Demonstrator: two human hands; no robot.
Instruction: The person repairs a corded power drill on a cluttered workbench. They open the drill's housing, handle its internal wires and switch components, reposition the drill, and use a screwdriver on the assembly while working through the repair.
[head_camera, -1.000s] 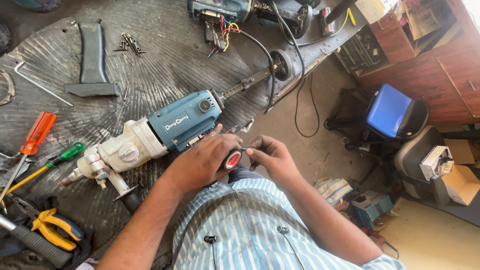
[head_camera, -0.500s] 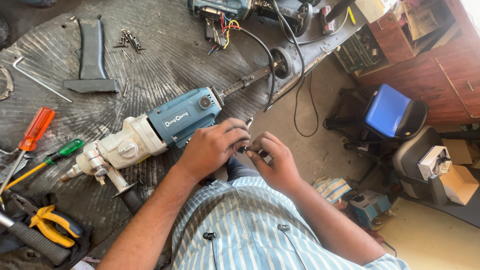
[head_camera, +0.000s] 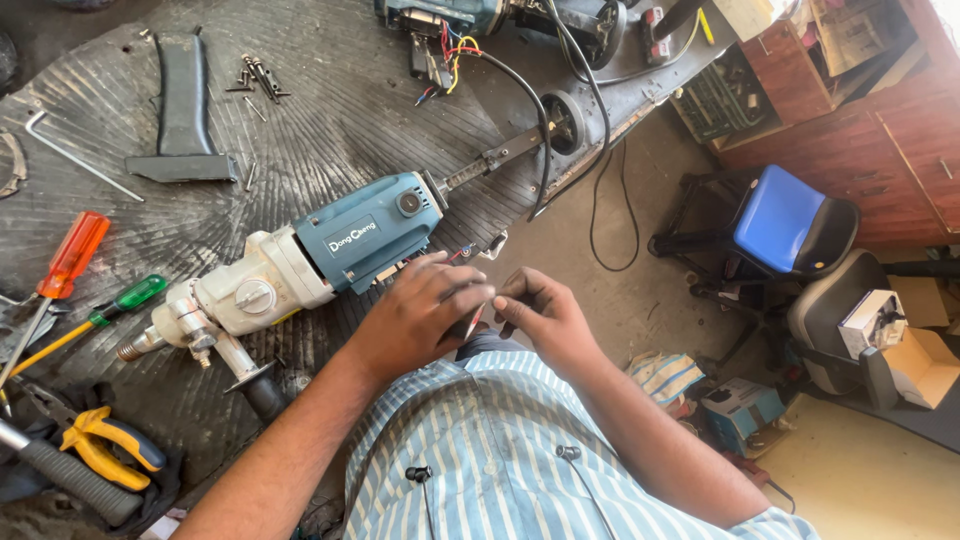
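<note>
The blue-and-white drill (head_camera: 300, 265) is lying near the mat's (head_camera: 330, 120) five-o'clock edge, its long axis pointing toward eight o'clock. A small part, possibly red, is being pinched between left hand (head_camera: 420, 318) and right hand (head_camera: 545, 318).

Your left hand (head_camera: 420, 315) sits just in front of your chest, palm turned down, knuckles up, with the fingers (head_camera: 462, 297) curled inward and bunched toward the right. Your right hand (head_camera: 545, 318) meets it from the other side; its fingertips press in close against those of the left, so both hands touch at the middle. Both wrists are bent slightly inward. Your left forearm runs down and to the left, bare to the picture's lower edge. Your right forearm angles down to the right, also bare, elbow out of view.
</note>
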